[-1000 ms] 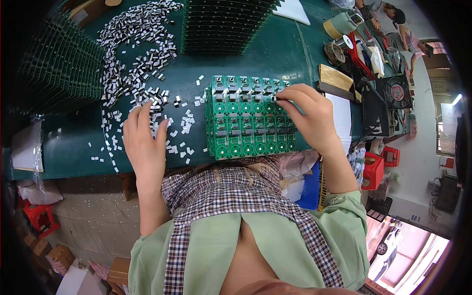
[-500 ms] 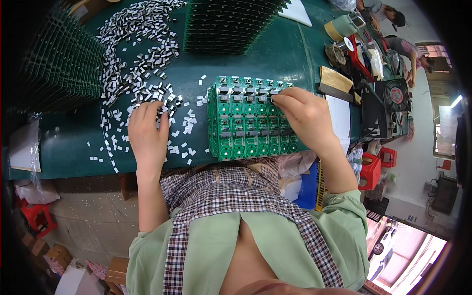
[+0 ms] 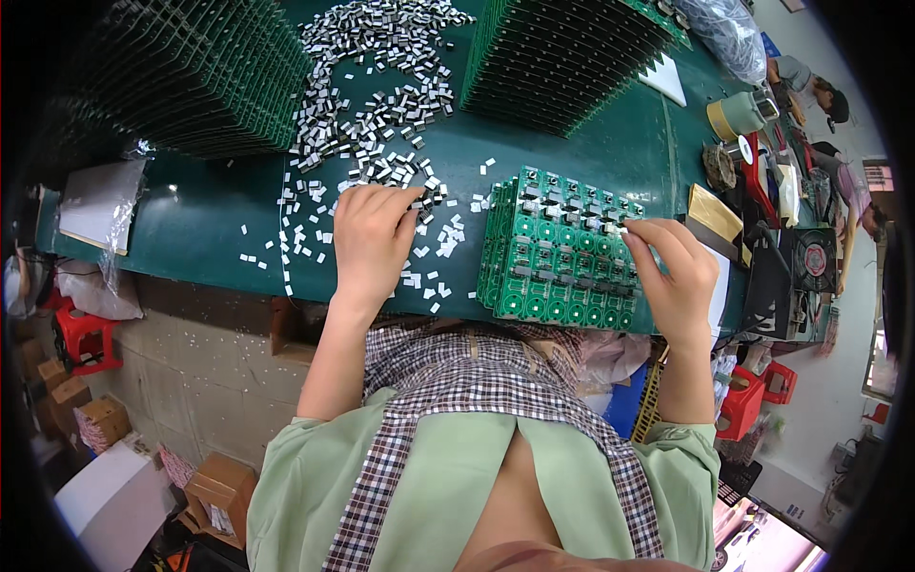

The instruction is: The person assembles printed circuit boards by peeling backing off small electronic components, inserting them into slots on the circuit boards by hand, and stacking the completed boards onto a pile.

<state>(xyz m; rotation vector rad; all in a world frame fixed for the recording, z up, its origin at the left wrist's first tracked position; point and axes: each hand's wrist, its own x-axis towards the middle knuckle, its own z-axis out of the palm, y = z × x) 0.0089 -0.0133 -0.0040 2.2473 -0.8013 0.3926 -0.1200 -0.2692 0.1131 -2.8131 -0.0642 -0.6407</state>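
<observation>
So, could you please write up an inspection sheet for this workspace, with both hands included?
Surface: dark green table, with small parts spread over it.
Work items: low stack of green circuit boards; two taller board stacks behind; pile of black-and-white parts.
Clutter: loose white pieces; bottle and fan at right.
Left hand: fingertips at the pile's near edge; grip unclear.
Right hand: fingertips over the low stack's right edge; grip unclear.
Cables: none made out clearly.
Surroundings: red stools, open cardboard box, two people at upper right.
</observation>
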